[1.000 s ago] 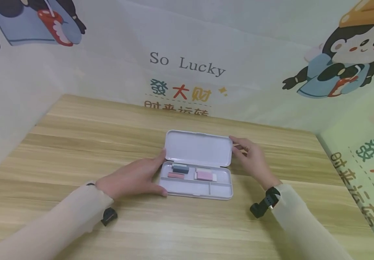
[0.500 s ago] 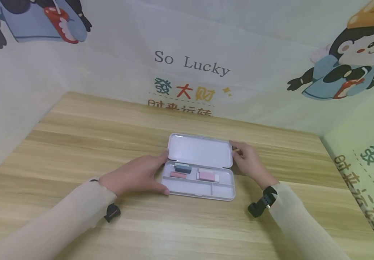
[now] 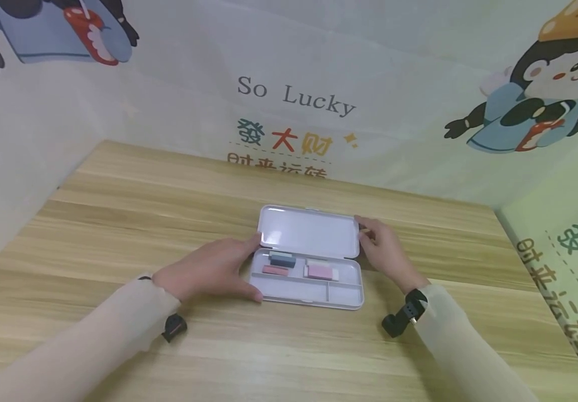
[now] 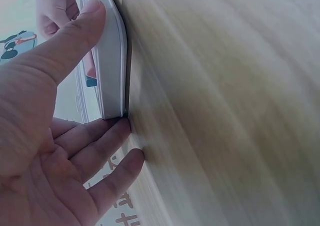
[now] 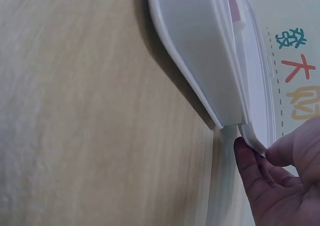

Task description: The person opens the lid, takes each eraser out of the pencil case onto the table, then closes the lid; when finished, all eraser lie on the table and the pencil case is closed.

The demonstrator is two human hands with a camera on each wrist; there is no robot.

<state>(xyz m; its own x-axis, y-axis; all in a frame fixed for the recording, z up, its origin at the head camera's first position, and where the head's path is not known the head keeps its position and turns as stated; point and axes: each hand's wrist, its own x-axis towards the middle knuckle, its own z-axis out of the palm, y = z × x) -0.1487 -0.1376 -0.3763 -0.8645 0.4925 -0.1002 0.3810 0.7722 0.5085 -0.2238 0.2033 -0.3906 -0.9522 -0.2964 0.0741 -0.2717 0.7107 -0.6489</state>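
Observation:
A white pencil case (image 3: 289, 289) lies open on the table, its lid (image 3: 309, 230) tipped back on the far side. In its rear compartment sit a blue-grey eraser (image 3: 282, 261), a small pink eraser (image 3: 275, 271) and an eraser with a pink sleeve (image 3: 320, 272). My left hand (image 3: 210, 269) holds the case's left end, thumb at the front corner and fingers at the rear, as the left wrist view shows. At the lid's right edge, my right hand (image 3: 388, 254) pinches the rim between thumb and fingers; the right wrist view shows this grip (image 5: 287, 178).
The wood-grain table (image 3: 289, 352) extends around the case. Behind it and at both sides stands a printed cloth backdrop (image 3: 289, 50) with lettering and cartoon figures. Wrist-worn black cameras (image 3: 403, 318) hang below both sleeves.
Over the last second the lid appears slightly more tilted, with my right hand still on its edge. The whole view shifts a little; my left hand keeps its place on the case.

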